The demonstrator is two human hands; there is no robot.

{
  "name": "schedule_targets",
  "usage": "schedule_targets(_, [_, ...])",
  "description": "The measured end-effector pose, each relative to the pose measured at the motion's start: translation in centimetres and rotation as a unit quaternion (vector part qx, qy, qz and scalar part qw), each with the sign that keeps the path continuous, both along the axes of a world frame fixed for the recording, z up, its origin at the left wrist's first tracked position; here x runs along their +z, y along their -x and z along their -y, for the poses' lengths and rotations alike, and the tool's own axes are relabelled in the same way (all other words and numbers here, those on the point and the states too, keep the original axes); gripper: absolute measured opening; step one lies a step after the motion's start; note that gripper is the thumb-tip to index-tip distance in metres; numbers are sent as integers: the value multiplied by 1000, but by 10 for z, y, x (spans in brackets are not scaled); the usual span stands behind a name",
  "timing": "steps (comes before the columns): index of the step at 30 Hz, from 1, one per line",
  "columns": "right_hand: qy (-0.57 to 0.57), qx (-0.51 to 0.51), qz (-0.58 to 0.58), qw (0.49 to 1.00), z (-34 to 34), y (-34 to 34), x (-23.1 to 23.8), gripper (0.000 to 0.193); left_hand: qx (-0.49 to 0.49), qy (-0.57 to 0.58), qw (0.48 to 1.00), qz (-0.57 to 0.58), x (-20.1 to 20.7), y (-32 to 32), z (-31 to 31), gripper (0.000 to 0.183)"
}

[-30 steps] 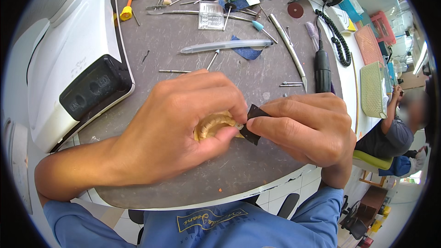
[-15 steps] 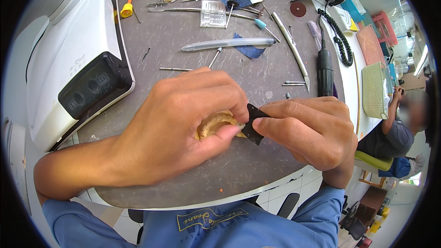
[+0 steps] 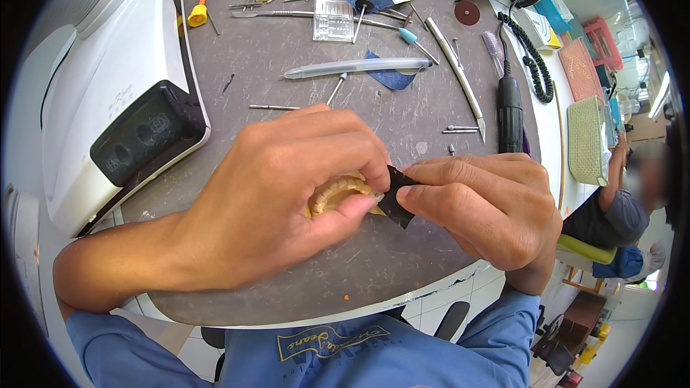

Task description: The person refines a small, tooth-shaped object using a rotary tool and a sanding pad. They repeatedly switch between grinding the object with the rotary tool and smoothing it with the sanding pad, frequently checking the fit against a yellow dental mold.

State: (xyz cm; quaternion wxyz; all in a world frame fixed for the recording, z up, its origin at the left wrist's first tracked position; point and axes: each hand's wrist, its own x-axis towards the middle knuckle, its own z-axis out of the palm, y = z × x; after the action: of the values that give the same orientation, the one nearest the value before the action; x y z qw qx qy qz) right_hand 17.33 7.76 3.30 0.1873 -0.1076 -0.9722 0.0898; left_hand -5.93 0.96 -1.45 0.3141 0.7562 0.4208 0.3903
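Note:
My left hand (image 3: 280, 187) is closed around a yellowish dental cast (image 3: 329, 195), its row of teeth showing between thumb and index finger. The fingertips pinch at one end of the arch, and most of the cast is hidden behind the hand. From the other side, my right hand (image 3: 489, 208) pinches a small black piece of what looks like sandpaper (image 3: 395, 201) between thumb and fingers. The black piece is up against the cast's end, next to my left fingertips; whether it touches a tooth is hidden.
Beyond my hands lie a translucent pen-like tube (image 3: 345, 67), a blue abrasive strip (image 3: 392, 75), a scalpel-like knife (image 3: 456, 75) and several burs. A black handpiece (image 3: 509, 118) is at the right, a white machine (image 3: 122, 100) at the left. Another person (image 3: 614, 215) sits at far right.
My right hand and the black piece have shifted very slightly to the right and down. My left hand keeps its hold on the cast.

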Motion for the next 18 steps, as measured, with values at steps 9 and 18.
schedule_targets(9, [11,3,-10,1000,-1,0,-1,14,2,-13,1000,1,0,0,-1,26])
schedule_targets(18, [9,3,-15,1000,0,0,-2,13,6,-17,1000,-7,1,0,-1,26])
